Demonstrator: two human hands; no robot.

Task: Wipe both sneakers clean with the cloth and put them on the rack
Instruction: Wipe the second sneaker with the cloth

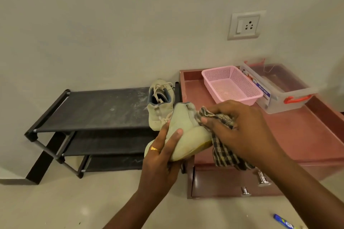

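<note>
left hand (pixel 161 157) cradles the pale sneaker (pixel 188 128) from below, thumb and fingers wrapped round its sole, likely to steady it for wiping. right hand (pixel 242 130) grips the bunched checked cloth (pixel 223 152) against the shoe's right side, loose end hanging. farther off, the second sneaker (pixel 160 106) sits at the right end of the black shoe rack (pixel 96 109), seemingly finished.

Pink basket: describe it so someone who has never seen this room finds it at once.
Find the reddish-brown cabinet right of the black shoe rack. Two containers sit on top. The basket is the left one: pink, mesh-walled, unlike the clear box with orange handles.
</note>
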